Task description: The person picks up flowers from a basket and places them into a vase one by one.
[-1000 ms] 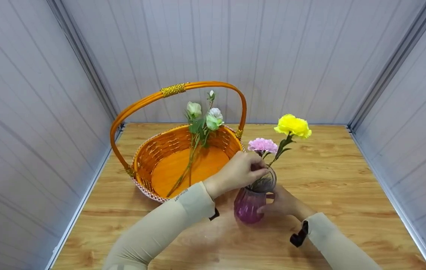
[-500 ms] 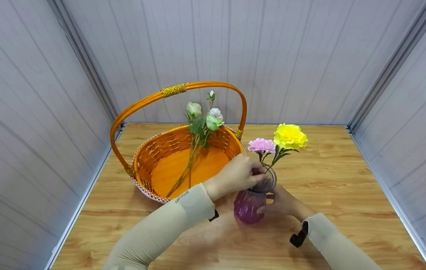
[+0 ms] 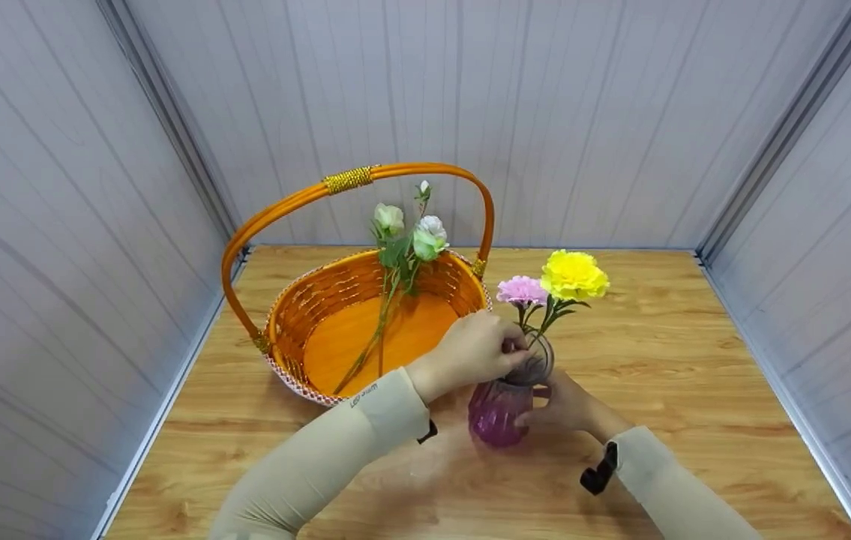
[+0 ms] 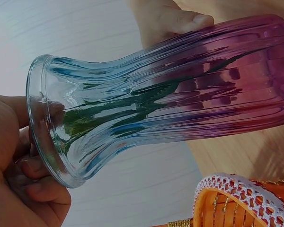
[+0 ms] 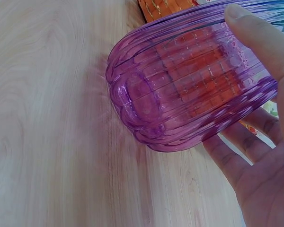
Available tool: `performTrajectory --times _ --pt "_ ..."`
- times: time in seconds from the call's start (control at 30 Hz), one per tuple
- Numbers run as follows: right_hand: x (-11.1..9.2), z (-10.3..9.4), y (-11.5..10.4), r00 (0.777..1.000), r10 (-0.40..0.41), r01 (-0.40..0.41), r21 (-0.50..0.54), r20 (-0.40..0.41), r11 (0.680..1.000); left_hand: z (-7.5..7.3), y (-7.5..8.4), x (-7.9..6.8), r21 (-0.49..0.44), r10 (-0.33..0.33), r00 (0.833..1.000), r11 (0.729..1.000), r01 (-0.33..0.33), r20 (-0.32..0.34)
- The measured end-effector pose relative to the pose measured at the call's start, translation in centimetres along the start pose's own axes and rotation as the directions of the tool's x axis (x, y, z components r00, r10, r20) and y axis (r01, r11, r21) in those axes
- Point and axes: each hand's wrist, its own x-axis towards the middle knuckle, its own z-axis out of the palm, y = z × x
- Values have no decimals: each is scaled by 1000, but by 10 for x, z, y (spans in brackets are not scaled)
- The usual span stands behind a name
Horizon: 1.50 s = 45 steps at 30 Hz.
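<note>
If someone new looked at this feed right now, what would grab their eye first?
Probably the bright yellow ruffled flower, beside a smaller pale pink ruffled flower, above the mouth of a ribbed glass vase shading to purple-pink at its base. Next, left of the vase in the head view, the large orange woven basket holding long-stemmed white-green roses. The left hand is at the vase's mouth; the right hand grips its body.

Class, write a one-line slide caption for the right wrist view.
Right-hand fingers grip a ribbed purple glass vase, an orange woven basket showing through it.
</note>
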Motion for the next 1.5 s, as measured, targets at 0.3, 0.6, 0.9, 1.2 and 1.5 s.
performTrajectory --times 0.3,0.6,0.9,1.2,1.5 --pt "-4 1 -4 998 59 -59 -4 -7 998 -9 -9 -11 -58 -14 1000 998 15 10" --pt "-6 0 -4 995 94 -94 -9 -27 995 -28 -19 -22 -105 -47 999 993 47 2" --pt "-7 0 -4 995 94 -93 10 -32 996 -42 -34 -32 -91 -84 996 993 81 -34" --pt "-5 2 -3 998 58 -58 16 -18 998 -54 -52 -42 -109 -155 987 983 148 -52" --pt "-4 2 -5 997 76 -76 27 -21 997 -72 -69 -51 -163 -236 970 961 225 -51"
